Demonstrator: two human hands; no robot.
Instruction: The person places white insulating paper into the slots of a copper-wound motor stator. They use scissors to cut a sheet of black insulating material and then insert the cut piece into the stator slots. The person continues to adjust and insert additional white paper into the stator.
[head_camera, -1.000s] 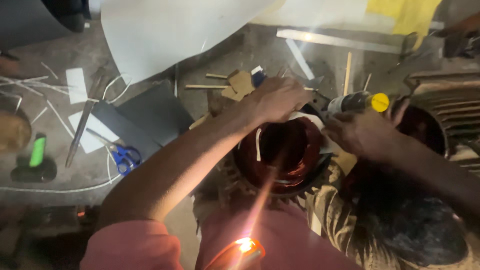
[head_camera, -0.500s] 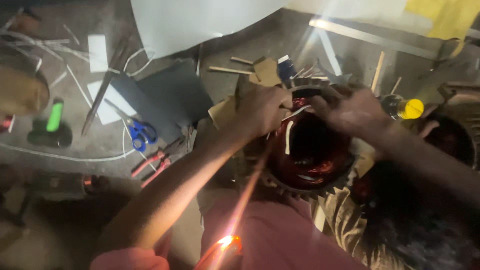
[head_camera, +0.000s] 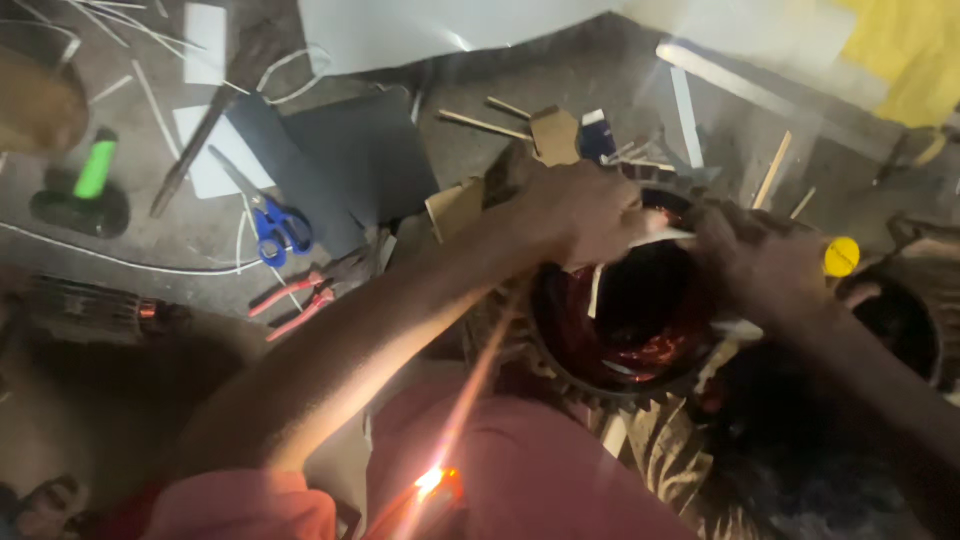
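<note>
I see my left hand closed on a thin white strip at the round motor shell's 12 o'clock rim. The strip lies flat, its long way running from 9 to 3 o'clock. My right hand grips the rim at 3 o'clock, fingers curled tight. The shell opens up toward me, dark inside with shiny copper wire. Blue scissors lie far off at 9 o'clock.

A single head-worn view is seen, aimed steeply down and close over the round copper-wound motor housing, with the littered grey floor stretching away beyond.
</note>
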